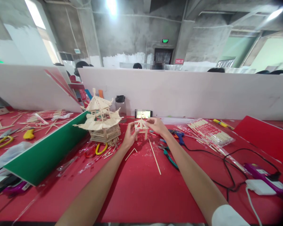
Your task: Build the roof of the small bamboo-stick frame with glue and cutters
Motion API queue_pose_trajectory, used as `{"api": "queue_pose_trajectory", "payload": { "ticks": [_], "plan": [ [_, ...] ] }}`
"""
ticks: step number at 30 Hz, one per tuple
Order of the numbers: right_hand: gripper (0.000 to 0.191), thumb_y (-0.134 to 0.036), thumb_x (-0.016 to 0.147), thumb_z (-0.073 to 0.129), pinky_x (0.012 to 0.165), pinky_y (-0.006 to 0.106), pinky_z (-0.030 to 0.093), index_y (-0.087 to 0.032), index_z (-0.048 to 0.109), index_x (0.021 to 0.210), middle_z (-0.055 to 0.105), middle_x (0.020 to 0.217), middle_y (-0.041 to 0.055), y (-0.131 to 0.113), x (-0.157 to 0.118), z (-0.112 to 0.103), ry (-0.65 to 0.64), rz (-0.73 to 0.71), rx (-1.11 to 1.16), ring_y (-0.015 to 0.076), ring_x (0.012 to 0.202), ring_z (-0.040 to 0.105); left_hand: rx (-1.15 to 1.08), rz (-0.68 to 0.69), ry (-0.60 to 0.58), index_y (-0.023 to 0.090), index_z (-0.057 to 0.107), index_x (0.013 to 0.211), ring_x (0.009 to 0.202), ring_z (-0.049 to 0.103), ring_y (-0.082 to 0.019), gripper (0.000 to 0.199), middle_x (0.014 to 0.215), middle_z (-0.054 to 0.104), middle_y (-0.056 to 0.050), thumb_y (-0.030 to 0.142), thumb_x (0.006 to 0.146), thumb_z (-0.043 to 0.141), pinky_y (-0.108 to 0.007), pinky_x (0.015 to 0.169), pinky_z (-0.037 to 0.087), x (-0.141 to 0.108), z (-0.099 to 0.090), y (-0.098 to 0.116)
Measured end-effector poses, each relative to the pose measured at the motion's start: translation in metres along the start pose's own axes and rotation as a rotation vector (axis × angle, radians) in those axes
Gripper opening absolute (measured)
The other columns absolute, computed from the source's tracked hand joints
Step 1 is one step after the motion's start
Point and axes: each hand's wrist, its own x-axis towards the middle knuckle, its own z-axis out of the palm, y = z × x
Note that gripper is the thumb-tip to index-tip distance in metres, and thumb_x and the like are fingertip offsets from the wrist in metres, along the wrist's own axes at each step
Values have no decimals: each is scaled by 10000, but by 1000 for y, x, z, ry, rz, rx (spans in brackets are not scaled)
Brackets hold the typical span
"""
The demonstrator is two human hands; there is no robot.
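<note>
A small wooden-stick pavilion with a pointed roof stands on the red table. My left hand is closed on its left side, thumb and fingers at the roof edge. My right hand pinches at the roof's right side, fingertips by the upper sticks. Below lie a long loose stick and a short bent stick piece, with crumbs around. A larger tiered stick pagoda stands to the left. Behind the small pavilion a phone leans upright.
Green-handled pliers, a blue glue gun and black cables lie at right, with packed sticks beyond. Yellow-handled scissors lie by the pagoda. A green board, a bottle and a white partition bound the area.
</note>
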Motion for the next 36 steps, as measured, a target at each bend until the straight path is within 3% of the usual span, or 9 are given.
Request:
{"api": "queue_pose_trajectory", "payload": {
  "ticks": [8,22,36],
  "plan": [
    [228,-362,799,671,690,263,498,-140,723,813,749,788,64,-1,-2,5,22,11,-10,177,718,675,-1,-1,0,243,524,1205,1302,505,-249,378,1316,562,-85,408,889,648,-425,1118,386,1,0,-2],
    [184,-350,761,746,646,258,472,-182,764,837,747,757,52,-13,-4,1,66,0,-238,190,714,684,-12,-4,-3,243,517,1202,1294,510,-243,374,1309,559,-83,398,889,651,-418,1108,397,1,-1,-5],
    [195,-358,756,734,624,241,445,-167,740,794,722,715,36,-10,-4,3,71,2,-175,168,675,650,1,2,-5,243,521,1207,1300,503,-252,388,1322,556,-88,419,886,649,-429,1112,391,1,-1,-4]
  ]
}}
